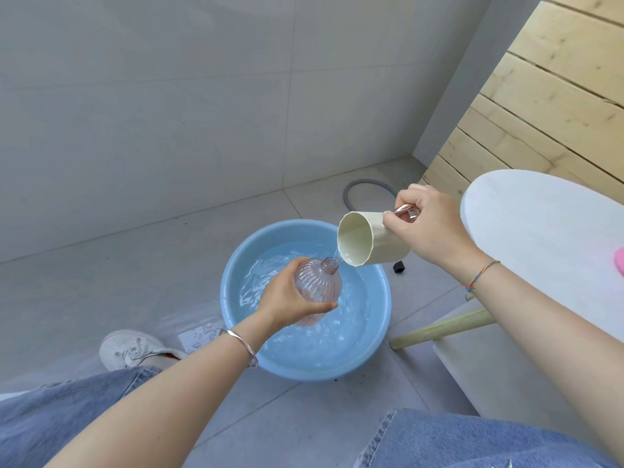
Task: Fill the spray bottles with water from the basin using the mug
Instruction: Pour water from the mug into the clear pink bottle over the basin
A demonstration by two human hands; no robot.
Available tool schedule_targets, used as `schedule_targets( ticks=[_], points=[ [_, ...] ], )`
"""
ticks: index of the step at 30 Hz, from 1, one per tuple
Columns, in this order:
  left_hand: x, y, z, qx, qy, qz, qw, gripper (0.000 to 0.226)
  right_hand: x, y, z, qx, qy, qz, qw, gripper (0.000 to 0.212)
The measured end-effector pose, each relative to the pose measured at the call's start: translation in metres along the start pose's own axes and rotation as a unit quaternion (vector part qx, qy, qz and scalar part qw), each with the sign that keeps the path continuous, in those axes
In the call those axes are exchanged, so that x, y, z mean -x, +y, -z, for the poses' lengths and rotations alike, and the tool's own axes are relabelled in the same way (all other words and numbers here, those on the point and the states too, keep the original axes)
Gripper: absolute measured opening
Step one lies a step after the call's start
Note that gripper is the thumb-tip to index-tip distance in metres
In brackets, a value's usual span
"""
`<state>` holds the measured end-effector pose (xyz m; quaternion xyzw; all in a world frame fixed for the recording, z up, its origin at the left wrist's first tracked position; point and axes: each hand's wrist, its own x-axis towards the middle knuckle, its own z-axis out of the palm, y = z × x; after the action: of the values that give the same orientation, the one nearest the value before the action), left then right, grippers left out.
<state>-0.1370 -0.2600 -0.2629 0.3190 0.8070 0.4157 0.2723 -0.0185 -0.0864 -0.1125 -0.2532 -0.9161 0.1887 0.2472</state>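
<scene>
A light blue basin [233, 282] holding water sits on the floor between my knees. Over it, my left hand [287, 298] grips a clear ribbed spray bottle [320, 282] without its top, tilted with its open neck up and to the right. My right hand [425, 224] holds a cream mug [364, 241] by its shiny handle, tipped on its side. A thin stream of water runs from the mug's lip into the bottle's neck.
A round white table [540, 231] on pale wooden legs [442, 327] stands at the right, with a pink thing [619, 261] at its edge. A grey hose [364, 187] curls on the tiled floor behind the basin, and a small black object [399, 266] lies by the basin. My white shoe [131, 347] is at the left.
</scene>
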Motion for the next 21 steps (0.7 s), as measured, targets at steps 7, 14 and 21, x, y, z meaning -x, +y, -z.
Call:
schedule_targets(
  ticks=[7,14,21],
  points=[
    [-0.001,0.001,-0.002,-0.002,0.000,0.002,1.000,0.090,0.001,-0.005,-0.002,0.028,-0.007,0.023,0.999,0.026],
    [-0.002,0.000,-0.003,-0.001,0.000,0.003,1.000,0.092,0.003,-0.010,-0.004,0.052,-0.011,0.051,0.997,0.029],
    [-0.002,-0.002,-0.003,-0.010,0.005,0.003,1.000,0.091,0.002,-0.011,-0.008,0.054,-0.011,0.104,0.993,0.027]
  ],
)
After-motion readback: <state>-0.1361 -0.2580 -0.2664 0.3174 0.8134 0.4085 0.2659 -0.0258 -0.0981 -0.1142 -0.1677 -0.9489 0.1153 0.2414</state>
